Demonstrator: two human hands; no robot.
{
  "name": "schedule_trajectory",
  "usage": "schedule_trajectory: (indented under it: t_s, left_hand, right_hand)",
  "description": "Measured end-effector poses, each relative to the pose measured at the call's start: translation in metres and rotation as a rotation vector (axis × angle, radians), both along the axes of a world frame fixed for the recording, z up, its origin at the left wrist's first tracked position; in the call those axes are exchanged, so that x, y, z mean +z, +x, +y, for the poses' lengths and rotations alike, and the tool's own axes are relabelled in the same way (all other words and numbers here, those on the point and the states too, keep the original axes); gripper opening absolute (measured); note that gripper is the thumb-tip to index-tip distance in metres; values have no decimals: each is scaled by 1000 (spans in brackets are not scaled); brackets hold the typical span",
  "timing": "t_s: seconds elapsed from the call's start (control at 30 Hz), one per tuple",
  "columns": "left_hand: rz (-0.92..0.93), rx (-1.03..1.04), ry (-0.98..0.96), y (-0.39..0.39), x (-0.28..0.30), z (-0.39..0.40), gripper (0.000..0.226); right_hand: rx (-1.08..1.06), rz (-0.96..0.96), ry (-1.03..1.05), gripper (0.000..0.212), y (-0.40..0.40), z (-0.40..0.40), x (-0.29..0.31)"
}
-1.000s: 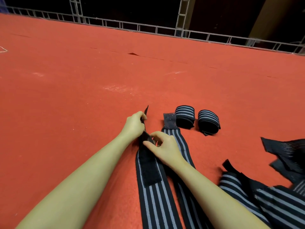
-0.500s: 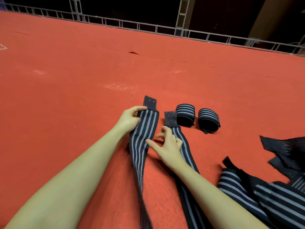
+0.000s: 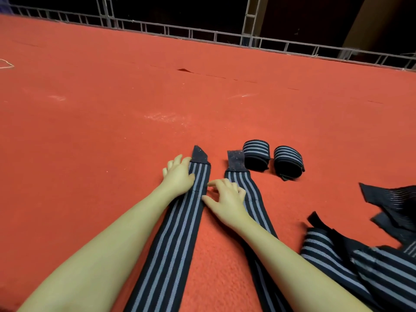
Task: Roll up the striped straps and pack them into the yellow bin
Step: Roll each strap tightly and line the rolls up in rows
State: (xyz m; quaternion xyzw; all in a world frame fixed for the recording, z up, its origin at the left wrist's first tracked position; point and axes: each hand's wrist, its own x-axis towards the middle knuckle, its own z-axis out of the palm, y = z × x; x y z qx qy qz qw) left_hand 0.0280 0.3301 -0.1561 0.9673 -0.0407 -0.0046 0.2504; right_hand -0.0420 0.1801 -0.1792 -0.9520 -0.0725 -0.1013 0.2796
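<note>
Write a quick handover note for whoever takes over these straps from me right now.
Left hand lies open on the left flat strap near its far end. Right hand is open, fingertips at that strap's right edge.
A second flat strap lies beside it.
Done: two rolled straps on the red mat.
Left: roll both flat straps and the loose pile, then pack all. No yellow bin in view.

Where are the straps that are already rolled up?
In the head view, the two rolled straps sit side by side on the red carpet, right of centre, just beyond the right hand.
</note>
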Motion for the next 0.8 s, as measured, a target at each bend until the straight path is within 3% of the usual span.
schedule_trajectory:
  t_s: [0.23,0.37,0.6,0.73,0.8]
  left_hand:
    - [-110,-121,-228,-67,37,-33,39]
    - [-122,-210,-307,-106,56,-64,35]
    - [-96,-334,-344,-154,71,-127,39]
    - [-68,-399,-335,-169,68,-160,40]
    - [-50,-439,-310,-173,67,-176,40]
  right_hand:
    - [-57,-63,282,13,-44,-32,20]
    - [-49,-163,278,13,-81,-62,36]
    - [-214,-390,-113,23,-126,-131,62]
    - [-335,-103,-475,46,-143,-168,64]
    - [-383,49,-594,43,-152,-178,63]
